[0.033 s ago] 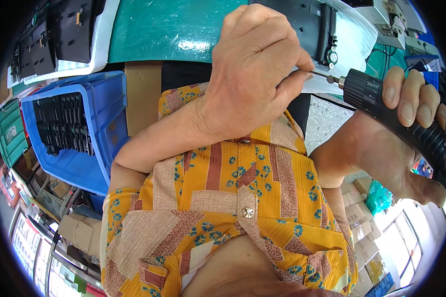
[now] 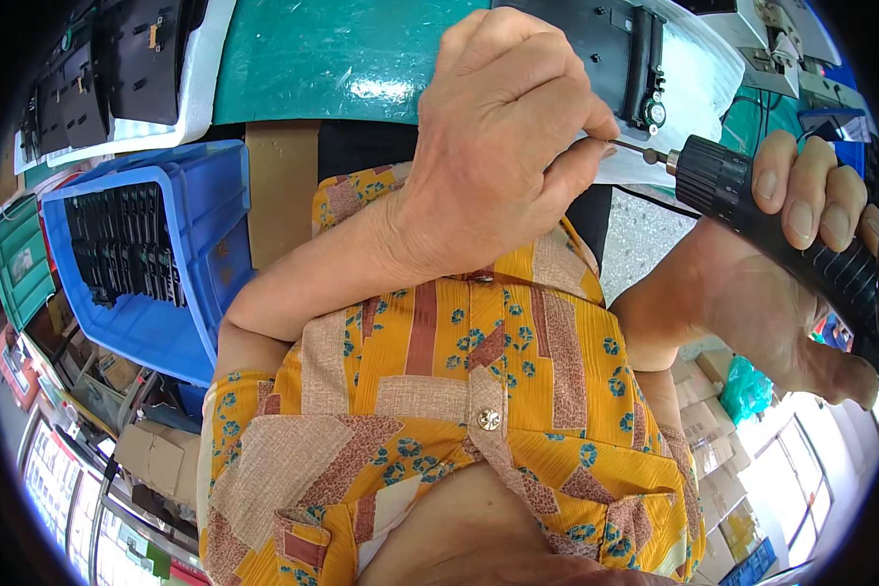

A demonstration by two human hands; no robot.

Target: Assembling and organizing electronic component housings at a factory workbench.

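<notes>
My right hand [image 2: 781, 234] is wrapped around a black electric screwdriver [image 2: 718, 181] held at a slant on the right. Its thin metal bit [image 2: 633, 147] points left toward my other hand. In the upper middle, my left hand [image 2: 508, 146] is closed, with thumb and forefinger pinched at the bit's tip. Whether a small part also sits between those fingertips is hidden. Behind the left hand, partly covered by it, a black plastic panel [image 2: 606, 49] lies on white foam sheet [image 2: 693, 73]; a small round part [image 2: 654, 114] shows at its near right corner.
A green work mat [image 2: 313, 63] covers the table. More black panels [image 2: 142, 63] rest on white foam at the far left. Below them stands a blue crate [image 2: 200, 230] holding several black parts [image 2: 127, 239]. Grey equipment [image 2: 776, 49] and cables are at the far right.
</notes>
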